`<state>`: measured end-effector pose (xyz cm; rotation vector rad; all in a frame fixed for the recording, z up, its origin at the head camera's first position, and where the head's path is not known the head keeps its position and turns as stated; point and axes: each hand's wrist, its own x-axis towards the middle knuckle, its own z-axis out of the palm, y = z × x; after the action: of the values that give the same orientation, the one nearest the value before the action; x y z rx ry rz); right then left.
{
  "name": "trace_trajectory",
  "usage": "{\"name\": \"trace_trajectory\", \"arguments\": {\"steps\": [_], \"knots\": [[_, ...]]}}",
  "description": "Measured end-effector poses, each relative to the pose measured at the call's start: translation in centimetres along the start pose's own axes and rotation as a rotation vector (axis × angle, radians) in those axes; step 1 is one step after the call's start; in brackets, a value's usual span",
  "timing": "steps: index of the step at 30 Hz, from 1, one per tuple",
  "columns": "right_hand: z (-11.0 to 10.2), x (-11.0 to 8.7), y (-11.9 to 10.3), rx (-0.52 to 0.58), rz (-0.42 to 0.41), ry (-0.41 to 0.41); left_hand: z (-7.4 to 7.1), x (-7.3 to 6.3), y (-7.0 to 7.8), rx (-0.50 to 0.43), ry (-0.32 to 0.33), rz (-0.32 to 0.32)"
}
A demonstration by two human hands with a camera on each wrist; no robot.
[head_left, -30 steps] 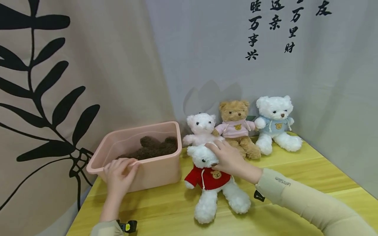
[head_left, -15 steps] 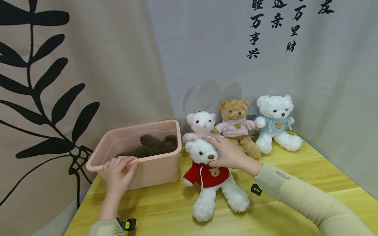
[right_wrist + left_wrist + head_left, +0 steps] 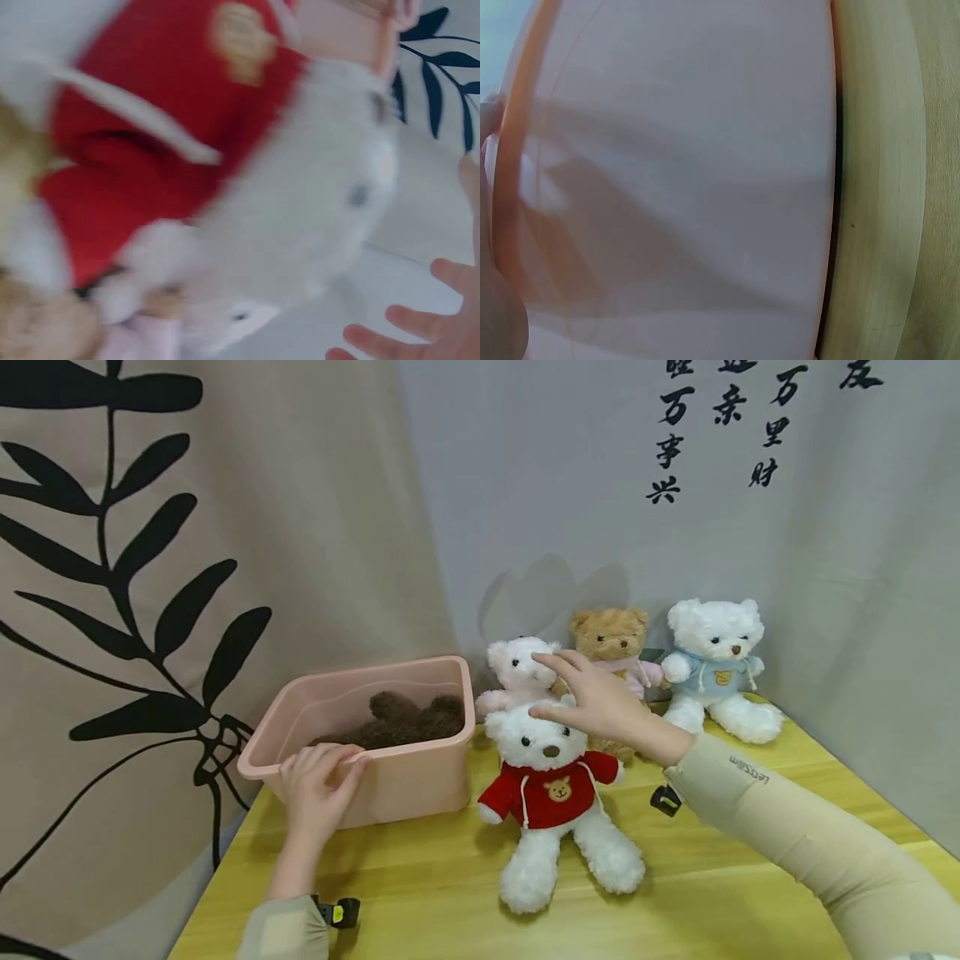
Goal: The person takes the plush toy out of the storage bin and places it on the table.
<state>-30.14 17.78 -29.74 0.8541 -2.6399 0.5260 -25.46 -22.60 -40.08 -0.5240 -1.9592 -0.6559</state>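
My left hand [image 3: 318,797] grips the front rim of a pink plastic bin [image 3: 412,785], fingers over the edge. In the left wrist view, the bin's wall [image 3: 682,90] fills most of the picture and part of the hand [image 3: 502,319] shows at the left. A dark brown plush toy [image 3: 401,725] lies inside the bin. In front of the other toys sits a white teddy bear [image 3: 543,839] in a red hoodie. Just above its head is my right hand [image 3: 603,702], fingers spread and holding nothing. The right wrist view shows those spread fingers [image 3: 412,322] apart from the blurred bear [image 3: 300,180].
Along the back sit a pale pink bear [image 3: 517,664], a tan bear [image 3: 610,631] in a pink hoodie and a white bear [image 3: 716,631] in a blue hoodie. A grey curtain [image 3: 570,468] hangs behind the yellow wooden table [image 3: 420,893].
My right hand has let go of the red-hoodie bear's head and risen above it. The bear now sits with its face and both sleeves uncovered. The left hand stays on the bin's rim.
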Motion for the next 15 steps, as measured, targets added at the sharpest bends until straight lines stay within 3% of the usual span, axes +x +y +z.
{"name": "trace_trajectory", "arguments": {"steps": [5, 9, 12, 15], "knots": [[-2.2, 5.0, -3.6, 0.059, -0.050, 0.004, 0.1, 0.2, -0.1, 0.006, 0.011, 0.019], [-2.8, 10.1, -6.5, 0.234, -0.038, -0.019, 0.1, 0.3, -0.1, 0.015, 0.020, 0.023], [-2.0, 13.8, -7.8, 0.568, 0.052, -0.077, 0.1, 0.4, -0.1, 0.018, 0.011, 0.016], [-0.1, 16.8, -8.3, 1.084, 0.214, -0.147, -0.1, 0.3, -0.1, 0.022, -0.010, 0.006]]}}
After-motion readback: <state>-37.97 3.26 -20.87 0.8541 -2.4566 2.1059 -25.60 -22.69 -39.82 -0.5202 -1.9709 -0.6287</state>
